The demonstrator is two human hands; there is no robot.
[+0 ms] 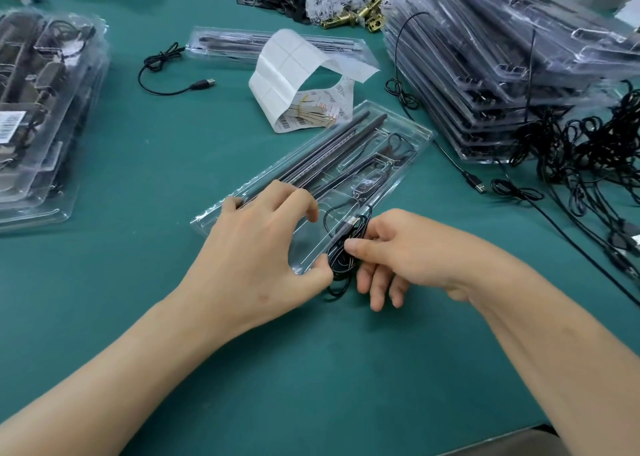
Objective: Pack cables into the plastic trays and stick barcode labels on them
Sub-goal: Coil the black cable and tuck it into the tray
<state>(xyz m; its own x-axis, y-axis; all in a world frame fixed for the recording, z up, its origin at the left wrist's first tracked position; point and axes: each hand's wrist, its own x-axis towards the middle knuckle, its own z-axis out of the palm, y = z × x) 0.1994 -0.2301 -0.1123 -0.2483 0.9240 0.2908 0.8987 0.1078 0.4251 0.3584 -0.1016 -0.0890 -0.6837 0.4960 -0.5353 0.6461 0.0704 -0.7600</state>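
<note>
While your right hand (408, 247) pinches the coiled black cable (341, 247) between thumb and fingers, the coil sits right at the near corner of the clear tray (405, 119), partly over the rim and partly over the green table (311, 369). Your other fingers on that hand hang loose under the coil. Your left hand (256, 247) arches over the near end of the tray, with fingertips on top and the thumb at the corner, touching the coil. I think it holds the tray so it will not slide while you push the cable in. The long black rods (332, 147) already lie in their slots on the far side, so the pocket by your hands looks like the cable's place. The tray walls are thin and low, so a loop could catch on the rim or pop back out. The barcode labels (311, 112) wait just past the far end of the tray, under a curled white backing sheet (298, 64), close enough to reach next. To your right, the tall stack of trays (519, 74) and the heap of loose cables (588, 144) crowd that side. To your left sits another pile of packs (41, 109), well apart. Bare table lies in front of you, so that is your best room to move.
</note>
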